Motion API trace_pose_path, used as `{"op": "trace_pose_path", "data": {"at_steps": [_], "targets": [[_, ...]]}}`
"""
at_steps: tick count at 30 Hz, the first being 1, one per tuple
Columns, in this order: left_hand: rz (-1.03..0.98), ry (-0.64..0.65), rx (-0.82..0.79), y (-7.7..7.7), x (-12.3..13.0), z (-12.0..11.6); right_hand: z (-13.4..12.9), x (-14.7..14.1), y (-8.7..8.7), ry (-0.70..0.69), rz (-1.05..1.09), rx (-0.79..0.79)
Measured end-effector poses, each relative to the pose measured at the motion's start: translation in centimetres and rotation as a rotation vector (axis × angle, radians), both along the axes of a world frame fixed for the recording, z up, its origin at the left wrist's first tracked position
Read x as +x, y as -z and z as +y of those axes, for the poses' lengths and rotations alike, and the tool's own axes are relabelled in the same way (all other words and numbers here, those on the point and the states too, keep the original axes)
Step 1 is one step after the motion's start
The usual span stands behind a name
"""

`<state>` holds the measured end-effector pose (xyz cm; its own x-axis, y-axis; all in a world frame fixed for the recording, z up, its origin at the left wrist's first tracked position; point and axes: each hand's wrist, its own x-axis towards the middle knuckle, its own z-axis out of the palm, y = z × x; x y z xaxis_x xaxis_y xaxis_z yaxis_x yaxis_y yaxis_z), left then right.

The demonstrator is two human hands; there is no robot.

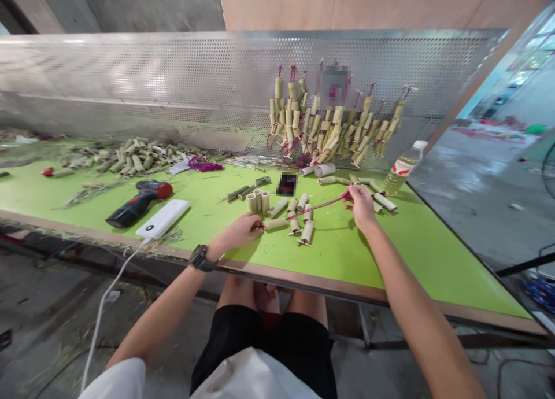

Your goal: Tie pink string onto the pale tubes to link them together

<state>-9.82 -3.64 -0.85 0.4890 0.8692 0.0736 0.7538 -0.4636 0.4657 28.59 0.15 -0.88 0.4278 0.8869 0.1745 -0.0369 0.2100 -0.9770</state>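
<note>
The left hand (240,231) is closed around one end of a short pale bamboo tube segment (274,223) that lies on its side on the bright green tabletop (416,243). The tube's long axis runs roughly left to right, pointing away from the fist toward the other hand. From its open far end a thin red cord (314,207) rises at a shallow slant up and to the right, where the right hand (361,205) pinches its free end between thumb and fingers; the cord looks taut, though it is too thin to say whether it passes right through the tube. So the tube lies at the left hand, the cord's end at the right, and the line between them follows the tube's own axis.

Just beyond the cord, a loose cluster of cut bamboo tubes (299,211) stands and lies on the table, some upright, some tipped over. Farther back, strung bundles of bamboo tubes on red cords (329,127) hang against a perforated metal back panel (173,81). A clear plastic bottle with a red label (403,167) leans near the right edge. Off to the left lie a white power bank with a white cable (162,218), a red and black cordless drill (139,201), and a heap of greenish bamboo pieces (134,155).
</note>
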Motion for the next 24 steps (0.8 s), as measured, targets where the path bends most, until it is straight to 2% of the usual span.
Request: {"op": "trace_pose_path", "data": {"at_steps": [6,10,13,18,24], "targets": [[-0.024,-0.066,-0.008,0.4,0.4,0.6,0.0,0.1,0.1,-0.019,-0.013,-0.014],[-0.053,-0.112,-0.053,0.0,0.3,0.7,0.0,0.2,0.2,-0.032,-0.023,-0.026],[-0.15,-0.081,-0.08,-0.3,-0.1,1.0,0.1,0.2,0.3,-0.028,-0.033,-0.02],[-0.471,0.007,-0.124,-0.4,-0.5,2.0,0.3,0.3,0.4,0.001,-0.015,-0.02],[-0.973,0.009,-0.352,-1.1,0.3,2.1,0.2,0.6,0.4,-0.007,-0.029,-0.027]]}}
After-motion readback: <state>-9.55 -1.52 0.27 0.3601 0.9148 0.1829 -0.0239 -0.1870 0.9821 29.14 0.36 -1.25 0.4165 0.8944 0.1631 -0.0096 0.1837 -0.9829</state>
